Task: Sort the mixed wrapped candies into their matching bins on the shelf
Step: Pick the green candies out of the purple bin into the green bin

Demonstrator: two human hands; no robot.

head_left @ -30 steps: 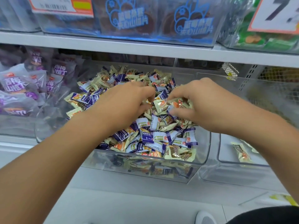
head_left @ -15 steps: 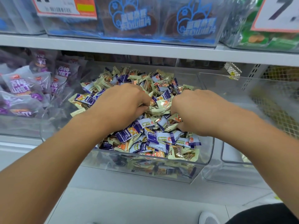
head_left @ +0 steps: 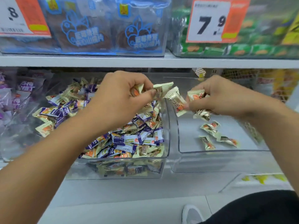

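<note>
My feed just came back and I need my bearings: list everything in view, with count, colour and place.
full bin: one, clear, lower shelf centre
mixed candies: too many to count, cream and purple-white, heaped in full bin
right bin: one, clear, beside full bin
loose candies: about four, cream, on right bin floor
purple packets: several, far left
blue packets: upper shelf, left bin
green packets: upper shelf, right bin
price tags: two, white and orange
shoe: one, white, floor
left hand: pinches cream candies over full bin
right hand: holds cream candies over right bin
</note>
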